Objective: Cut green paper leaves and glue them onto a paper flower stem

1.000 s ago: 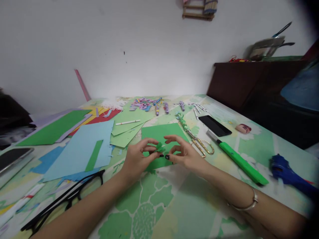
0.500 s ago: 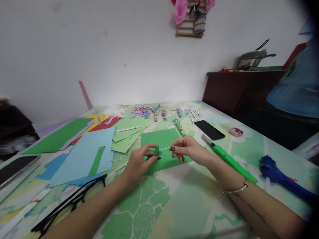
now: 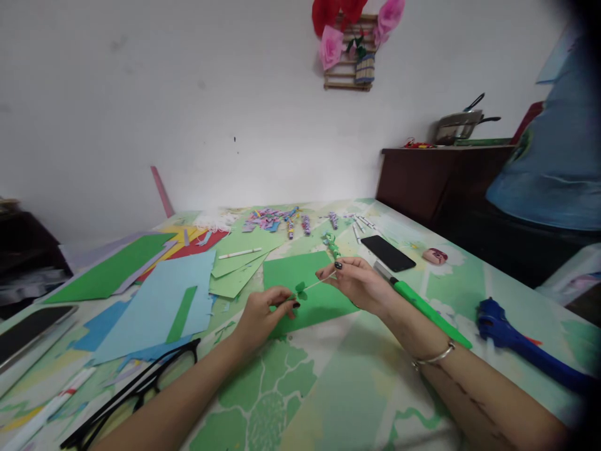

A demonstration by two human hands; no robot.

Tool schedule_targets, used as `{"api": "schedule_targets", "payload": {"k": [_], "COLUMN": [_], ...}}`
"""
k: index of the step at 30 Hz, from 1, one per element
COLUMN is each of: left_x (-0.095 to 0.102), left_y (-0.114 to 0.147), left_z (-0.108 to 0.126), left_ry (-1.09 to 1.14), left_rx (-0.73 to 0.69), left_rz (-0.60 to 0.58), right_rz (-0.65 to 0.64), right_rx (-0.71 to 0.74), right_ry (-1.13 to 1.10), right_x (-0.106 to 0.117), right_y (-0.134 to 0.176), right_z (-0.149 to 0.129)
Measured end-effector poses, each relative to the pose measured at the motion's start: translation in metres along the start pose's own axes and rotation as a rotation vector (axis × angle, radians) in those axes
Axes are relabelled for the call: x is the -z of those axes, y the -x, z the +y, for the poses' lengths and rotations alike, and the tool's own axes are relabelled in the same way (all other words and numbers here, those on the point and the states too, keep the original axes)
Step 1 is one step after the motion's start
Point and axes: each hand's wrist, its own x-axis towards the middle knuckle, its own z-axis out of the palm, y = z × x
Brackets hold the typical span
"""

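My left hand (image 3: 263, 314) is closed in a pinch at the near end of a small green paper piece (image 3: 301, 289). A thin white string (image 3: 319, 282) runs from this piece up to my right hand (image 3: 359, 283), whose thumb and fingers pinch its other end. The string is drawn taut, slanting upward to the right. Both hands hover over a flat green paper sheet (image 3: 300, 266) on the floral tablecloth. How the string joins the green piece is too small to make out. A curly green paper strand (image 3: 332, 245) lies just beyond my right hand.
To the left lie light blue paper (image 3: 162, 288), glasses (image 3: 141, 394) and a phone (image 3: 32, 335). On the right are a black phone (image 3: 387, 253), a green-handled knife (image 3: 429, 313) and a blue glue gun (image 3: 521, 341). Paper scraps (image 3: 265, 219) and rolled paper strands (image 3: 306, 225) sit farther back.
My right hand has moved slightly up, drawing the string at a steeper slant. The green piece now shows clear of my left fingertips. The view has tilted up a little.
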Motion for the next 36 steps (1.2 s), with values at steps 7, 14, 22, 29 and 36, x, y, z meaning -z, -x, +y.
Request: {"api": "schedule_targets", "payload": {"k": [7, 14, 22, 29, 36], "left_x": [-0.006, -0.006, -0.009, -0.038, -0.08], "left_y": [0.002, -0.004, -0.037, -0.111, -0.21], "left_z": [0.001, -0.006, -0.009, 0.002, -0.004], "left_ry": [-0.001, 0.043, 0.011, -0.181, -0.373], "left_rx": [0.0, 0.025, 0.141, 0.288, 0.415], "left_rz": [-0.064, 0.067, 0.141, -0.057, -0.046], "right_rz": [0.062, 0.13, 0.371, 0.549, 0.579], "right_rx": [0.061, 0.075, 0.163, 0.139, 0.125], "right_ry": [-0.12, -0.108, -0.11, -0.166, -0.199], "right_x": [0.007, 0.028, 0.066, 0.084, 0.08], "right_y": [-0.004, -0.005, -0.013, -0.016, -0.018], "right_z": [-0.005, -0.023, -0.03, -0.024, -0.025]}}
